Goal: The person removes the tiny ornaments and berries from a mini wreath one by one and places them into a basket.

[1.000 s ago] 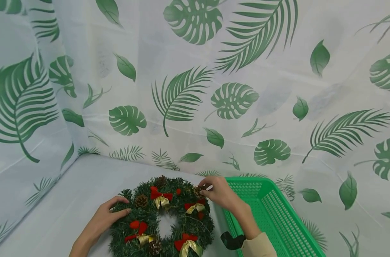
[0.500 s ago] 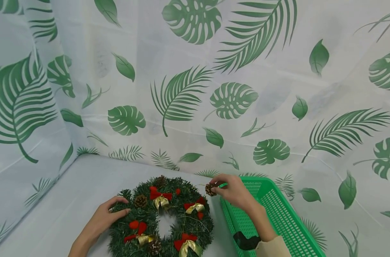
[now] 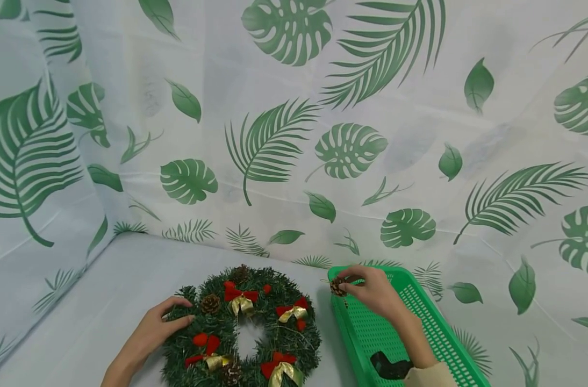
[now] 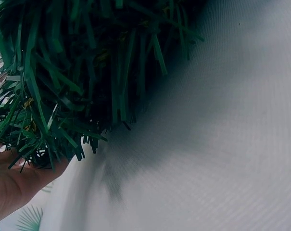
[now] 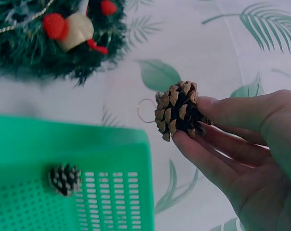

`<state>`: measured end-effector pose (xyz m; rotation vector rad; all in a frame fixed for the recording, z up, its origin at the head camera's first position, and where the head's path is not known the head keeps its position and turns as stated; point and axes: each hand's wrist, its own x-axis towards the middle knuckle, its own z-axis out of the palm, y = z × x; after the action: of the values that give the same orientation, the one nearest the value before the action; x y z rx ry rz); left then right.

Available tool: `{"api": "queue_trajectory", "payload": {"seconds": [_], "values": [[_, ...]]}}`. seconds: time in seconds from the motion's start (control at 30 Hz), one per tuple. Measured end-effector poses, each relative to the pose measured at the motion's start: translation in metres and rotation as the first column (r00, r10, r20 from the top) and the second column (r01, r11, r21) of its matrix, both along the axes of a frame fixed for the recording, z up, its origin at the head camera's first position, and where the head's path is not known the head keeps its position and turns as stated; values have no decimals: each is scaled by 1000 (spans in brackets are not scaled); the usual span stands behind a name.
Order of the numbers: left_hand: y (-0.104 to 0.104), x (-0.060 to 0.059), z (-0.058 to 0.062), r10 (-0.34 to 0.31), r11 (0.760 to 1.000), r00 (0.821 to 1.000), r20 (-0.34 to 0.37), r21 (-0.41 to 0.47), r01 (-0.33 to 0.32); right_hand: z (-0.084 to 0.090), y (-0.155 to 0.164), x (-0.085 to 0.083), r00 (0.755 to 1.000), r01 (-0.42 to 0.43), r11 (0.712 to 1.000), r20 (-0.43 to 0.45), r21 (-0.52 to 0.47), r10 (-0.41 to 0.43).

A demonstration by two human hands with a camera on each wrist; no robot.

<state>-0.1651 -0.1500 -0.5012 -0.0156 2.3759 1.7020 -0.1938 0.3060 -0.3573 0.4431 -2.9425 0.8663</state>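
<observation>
Right grip: the right hand (image 3: 373,293) pinches a pine cone (image 5: 179,109) between thumb and fingertips (image 5: 205,103); a thin gold wire loop (image 5: 146,110) juts from the cone's far side.

Cone's place: held in the air over the near-left corner of the green basket (image 3: 420,322), above its rim and just off the wreath's right edge.

Left grip: the left hand (image 3: 153,330) rests on the wreath's left rim, thumb over the top and fingers along the outer needles; the hold looks light and steadying. The left wrist view shows only the palm (image 4: 10,185) against the green needles (image 4: 63,86), so how far the fingers curl I cannot tell.

Wreath: the wreath (image 3: 243,328) lies flat on the pale table (image 3: 105,285), just left of the basket, not touching it as far as the head view shows.

On the wreath: red-and-gold bows (image 3: 241,298) and other cones, one at the upper left (image 3: 209,303).

In the basket: one smaller cone (image 5: 65,179) lies on the mesh floor, near the wall below the held cone.

Step in hand: judging by the pose, carrying a stripped cone from wreath to basket; the release is not yet made.

Next move calls for: lowering the hand past the rim and parting thumb and fingers so the cone drops beside the other; the wire loop could snag in the mesh or on a finger.

Surround: leaf-print sheet (image 3: 274,140) behind the basket and the wreath.
</observation>
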Motion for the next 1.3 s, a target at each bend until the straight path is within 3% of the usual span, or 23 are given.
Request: {"api": "queue_trajectory", "payload": {"seconds": [0.47,0.9,1.3], "values": [[1,-1,4,9,1000,1000,12,6,-9,-11,38,-5,998,63,996,11,56,-64],[0,-2,3,8,1000,1000,22,2,-8,-41,62,-18,992,97,992,73,77,-103],[1,-2,-1,12,1000,1000,23,7,-12,-61,67,-35,998,40,988,50,150,-48]]}}
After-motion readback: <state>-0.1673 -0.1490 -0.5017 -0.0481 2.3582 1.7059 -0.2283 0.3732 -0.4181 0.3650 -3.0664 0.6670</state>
